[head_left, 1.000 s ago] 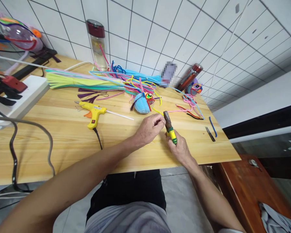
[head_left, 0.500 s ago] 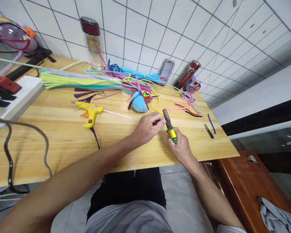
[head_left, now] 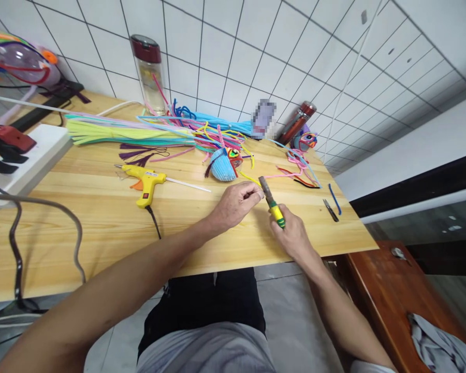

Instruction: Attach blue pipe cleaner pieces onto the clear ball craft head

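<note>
Pliers [head_left: 272, 203], by the look of them, held in the right hand [head_left: 291, 233] above the near side of the table [head_left: 101, 243], right of centre. Right fingers wrap the yellow-and-green handles; the dark metal head points far and slightly left. Left hand [head_left: 238, 204] is drawn into a pinch, thumb against forefinger, tips right beside the tool's head. Cannot tell whether a small piece sits between them, nor whether the tool's jaws are open or closed.

Yellow strip [head_left: 250, 179] shows just beyond the left knuckles; its near end is lost close to the tool's head, so no telling if it is held.

Handling, my judgement: a firm, short left pinch, just clear of the bite, would spare the skin. Squeeze best built gradually from the right palm, wrist straight, no tugging from the left. Fuzzy strip would probably slip under a loose pinch.

Blue craft piece [head_left: 223, 165] lies on the table just far-left of the hands; a careless sweep could knock it. Glue gun [head_left: 149, 186] lies farther left, its cord [head_left: 154, 221] running toward the left forearm; worth minding the elbow there.
</note>
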{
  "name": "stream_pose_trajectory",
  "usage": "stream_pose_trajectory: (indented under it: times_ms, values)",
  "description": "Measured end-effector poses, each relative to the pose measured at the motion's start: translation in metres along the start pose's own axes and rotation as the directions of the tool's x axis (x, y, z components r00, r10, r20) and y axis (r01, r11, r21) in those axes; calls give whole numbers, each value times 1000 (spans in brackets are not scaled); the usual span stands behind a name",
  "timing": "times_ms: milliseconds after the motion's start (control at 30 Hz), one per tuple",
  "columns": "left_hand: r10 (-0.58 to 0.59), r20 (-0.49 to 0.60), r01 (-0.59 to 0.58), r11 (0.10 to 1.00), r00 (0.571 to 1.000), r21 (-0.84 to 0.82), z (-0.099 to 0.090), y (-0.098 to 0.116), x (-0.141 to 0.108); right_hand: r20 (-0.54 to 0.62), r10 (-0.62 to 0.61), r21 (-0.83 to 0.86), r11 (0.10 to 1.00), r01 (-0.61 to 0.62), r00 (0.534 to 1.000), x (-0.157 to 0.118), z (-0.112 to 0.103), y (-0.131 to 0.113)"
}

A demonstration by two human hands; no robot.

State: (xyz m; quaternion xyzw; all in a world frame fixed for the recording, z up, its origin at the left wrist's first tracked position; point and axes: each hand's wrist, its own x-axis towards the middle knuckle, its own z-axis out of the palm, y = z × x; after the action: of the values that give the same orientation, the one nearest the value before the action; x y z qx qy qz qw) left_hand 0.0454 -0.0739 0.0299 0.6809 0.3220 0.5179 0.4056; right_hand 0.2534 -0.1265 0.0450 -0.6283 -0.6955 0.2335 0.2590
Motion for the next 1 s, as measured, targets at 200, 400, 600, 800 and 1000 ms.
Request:
stream_pose_trajectory:
  times_ms: [200,400,600,800,1000]
  values:
    - [-20,23,21,998,1000,-52,1,2,-1,156,22,80,996,-35,987,-2,-4,0]
    - [-45,45,46,998,998,-34,2,0,-2,173,55,73,995,-68,983,-4,-9,-2]
    - [-61,51,63,997,997,-39,2,-3,-2,168,57,78,994,-71,984,-3,-9,0]
    - [-94,39,96,994,995,-53,2,-7,-4,16,137,144,980,-138,990,4,-18,11]
    - [-221,21,222,966,975,-135,4,-17,-4,9,239,495,843,-212,971,10,-61,28]
